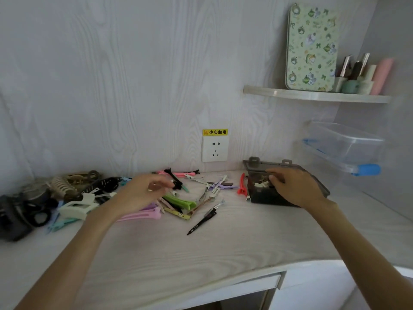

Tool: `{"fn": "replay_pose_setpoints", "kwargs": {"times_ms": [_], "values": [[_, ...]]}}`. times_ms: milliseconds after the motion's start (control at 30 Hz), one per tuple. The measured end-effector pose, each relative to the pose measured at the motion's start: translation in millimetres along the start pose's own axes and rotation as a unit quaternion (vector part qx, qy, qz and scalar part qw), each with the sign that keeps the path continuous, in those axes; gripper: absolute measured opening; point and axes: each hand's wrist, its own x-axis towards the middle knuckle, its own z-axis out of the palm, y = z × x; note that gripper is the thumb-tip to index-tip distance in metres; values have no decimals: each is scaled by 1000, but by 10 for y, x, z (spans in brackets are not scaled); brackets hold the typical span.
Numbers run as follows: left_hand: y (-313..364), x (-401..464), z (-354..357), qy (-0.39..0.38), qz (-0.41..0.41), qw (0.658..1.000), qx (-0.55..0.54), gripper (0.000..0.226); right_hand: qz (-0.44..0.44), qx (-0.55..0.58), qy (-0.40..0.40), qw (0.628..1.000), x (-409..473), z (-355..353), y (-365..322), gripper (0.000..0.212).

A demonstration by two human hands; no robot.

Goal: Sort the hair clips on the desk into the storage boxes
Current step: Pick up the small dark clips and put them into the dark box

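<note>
Task early-stage, by my estimate: the dark storage box (288,186) at 3 o'clock on the bench (223,247) holds a few small pale clips; most stock remains unsorted. The clear storage box (342,146) with blue latches, at 2 o'clock off the bench against the side wall, looks unfilled, though blur limits certainty. Loose slim hair clips (178,202) (pink, green, purple, black, red) are scattered at 12 o'clock; a heap of larger claw clips (67,198) sits at 9 o'clock. Right hand (295,186) lies over the dark box's opening, fingers curled down into it; whether they hold a clip I cannot tell. Left hand (143,191) hovers above the slim pile, fingers narrow, apparently pinching a black clip (176,185). Obstructions: clips overlap and tangle; wall socket (215,148) behind; shelf (317,96) with clutter overhead at 1 o'clock.
</note>
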Motion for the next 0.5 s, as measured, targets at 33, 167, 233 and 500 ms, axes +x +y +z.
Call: {"fn": "replay_pose_setpoints", "kwargs": {"times_ms": [33,167,233,500], "values": [[-62,-53,-67,13,-18,1000,0,17,-4,-20,-1,1000,18,-24,-31,25],[-358,-229,-285,41,-83,991,99,12,20,-56,45,997,79,-43,-279,24],[-445,-308,-321,45,-112,981,154,11,20,-35,59,997,103,-18,-480,22],[-649,-590,-254,225,-106,952,179,27,-95,100,-55,989,119,331,-1607,22]]}}
